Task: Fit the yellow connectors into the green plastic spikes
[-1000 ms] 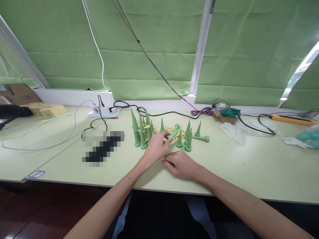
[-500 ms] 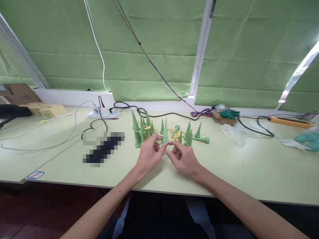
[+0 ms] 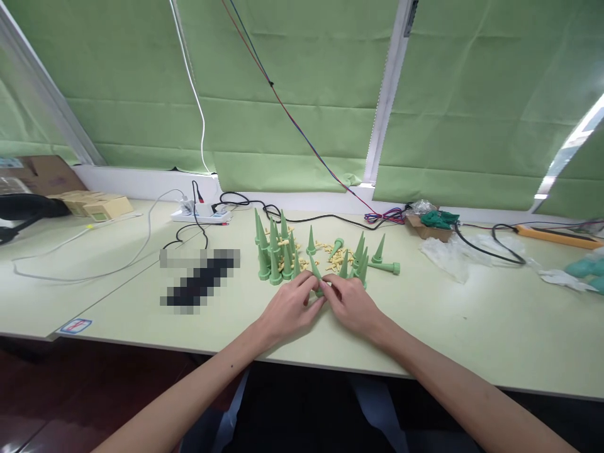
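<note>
Between my two hands a green plastic spike [image 3: 314,267] tilts up and to the left, its collar mostly hidden by my fingers. My left hand [image 3: 293,307] is closed on its lower end. From the other side, my right hand [image 3: 352,303] pinches at the same collar, thumb and forefinger together; any small part there is hidden. Several upright green spikes [image 3: 275,267] stand in a group left of my hands. Behind my right hand is a smaller group of spikes [image 3: 362,267]. Small yellow pieces [image 3: 338,259] lie heaped behind the hands.
One spike [image 3: 384,267] lies on its side at right; another spike [image 3: 336,246] leans over the yellow pieces. Further back are a white power strip [image 3: 201,216] and black cable [image 3: 325,218]. A small cardboard box [image 3: 428,229] and clear plastic bags [image 3: 443,255] sit at right.
The spike has gone from upright to tilted left and come slightly nearer to me. My right hand has closed in on its collar beside my left fingers. The view has shifted slightly.
</note>
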`<state>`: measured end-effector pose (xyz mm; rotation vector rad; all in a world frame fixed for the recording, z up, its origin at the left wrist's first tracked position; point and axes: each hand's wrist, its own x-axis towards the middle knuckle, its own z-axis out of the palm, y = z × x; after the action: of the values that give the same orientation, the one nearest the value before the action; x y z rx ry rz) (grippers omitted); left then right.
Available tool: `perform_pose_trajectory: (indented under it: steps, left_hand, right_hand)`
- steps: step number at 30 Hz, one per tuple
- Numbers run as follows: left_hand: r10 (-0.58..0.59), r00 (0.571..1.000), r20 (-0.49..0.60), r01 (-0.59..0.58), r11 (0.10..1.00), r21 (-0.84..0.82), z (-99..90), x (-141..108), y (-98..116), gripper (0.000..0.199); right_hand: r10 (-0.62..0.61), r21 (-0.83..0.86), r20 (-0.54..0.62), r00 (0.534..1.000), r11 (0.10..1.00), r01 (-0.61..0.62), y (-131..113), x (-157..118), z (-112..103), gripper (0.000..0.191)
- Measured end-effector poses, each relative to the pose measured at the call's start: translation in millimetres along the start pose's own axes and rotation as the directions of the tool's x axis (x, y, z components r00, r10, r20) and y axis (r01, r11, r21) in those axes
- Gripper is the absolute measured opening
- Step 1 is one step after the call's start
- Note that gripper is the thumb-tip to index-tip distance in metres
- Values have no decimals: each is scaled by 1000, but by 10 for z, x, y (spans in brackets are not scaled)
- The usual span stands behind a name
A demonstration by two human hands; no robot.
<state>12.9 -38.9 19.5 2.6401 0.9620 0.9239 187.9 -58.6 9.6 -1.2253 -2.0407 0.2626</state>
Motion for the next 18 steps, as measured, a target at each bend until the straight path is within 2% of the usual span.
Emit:
perform_pose_trajectory:
  steps: [4, 8, 13, 15, 18]
  left_hand:
    - [-11, 1000, -17, 8, 991, -134, -10, -6, -36, 15]
    - [-70, 997, -26, 64, 979, -191, 11, -2, -101, 16]
    - [-253, 964, -81, 222, 935, -276, 58, 0, -177, 17]
    - [-272, 960, -67, 248, 936, -248, 70, 2, -202, 18]
    - [-233, 972, -35, 227, 966, -122, 81, 10, -232, 16]
  right_hand:
    - [-61, -39, 53, 997, 997, 63, 6, 0, 0, 30]
    - [-78, -62, 74, 994, 995, 83, 0, -4, -10, 30]
    - [-56, -107, -62, 997, 993, 49, -1, 23, -46, 28]
    - [-50, -147, -96, 994, 988, 35, -9, 62, -76, 24]
    - [-6, -231, -43, 999, 973, -4, -26, 165, -121, 20]
